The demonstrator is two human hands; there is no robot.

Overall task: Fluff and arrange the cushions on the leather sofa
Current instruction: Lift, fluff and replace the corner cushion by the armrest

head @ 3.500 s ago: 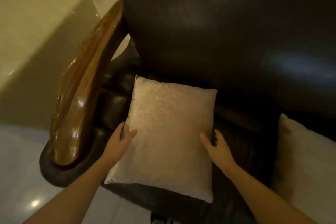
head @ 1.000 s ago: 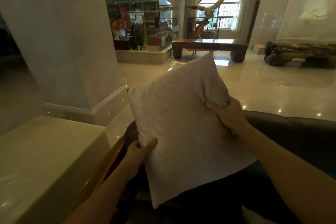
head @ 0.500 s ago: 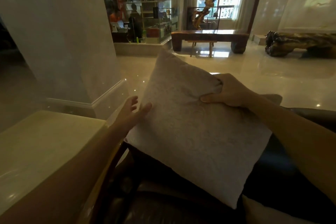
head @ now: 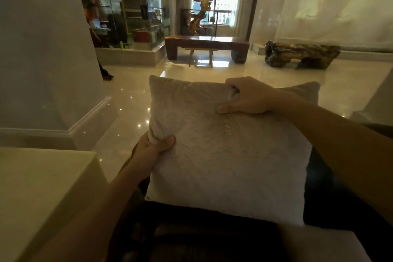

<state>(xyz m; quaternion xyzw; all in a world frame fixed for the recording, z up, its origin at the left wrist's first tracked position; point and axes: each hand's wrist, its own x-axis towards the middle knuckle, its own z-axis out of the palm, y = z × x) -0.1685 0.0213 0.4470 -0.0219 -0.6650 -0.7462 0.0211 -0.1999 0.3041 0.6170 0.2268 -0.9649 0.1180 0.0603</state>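
I hold a pale beige square cushion (head: 229, 155) upright in the air above the dark leather sofa (head: 212, 238). My left hand (head: 152, 150) pinches its left edge, thumb on the front face. My right hand (head: 247, 97) grips the top edge near the middle, bunching the fabric. The cushion's lower edge hangs just above the sofa seat. A second pale cushion (head: 319, 244) lies on the seat at the bottom right, partly cut off by the frame.
A cream side table (head: 42, 187) stands to the left of the sofa. Behind it rises a pale column (head: 42, 49). Beyond the sofa back lies glossy floor (head: 191, 74), with a wooden bench table (head: 206, 45), a log seat (head: 302, 54) and a person (head: 95, 38) far off.
My left hand, open beside the cushion half a second ago, has closed on its left edge. The cushion has turned from tilted to square and upright. My right hand keeps its grip on the top.
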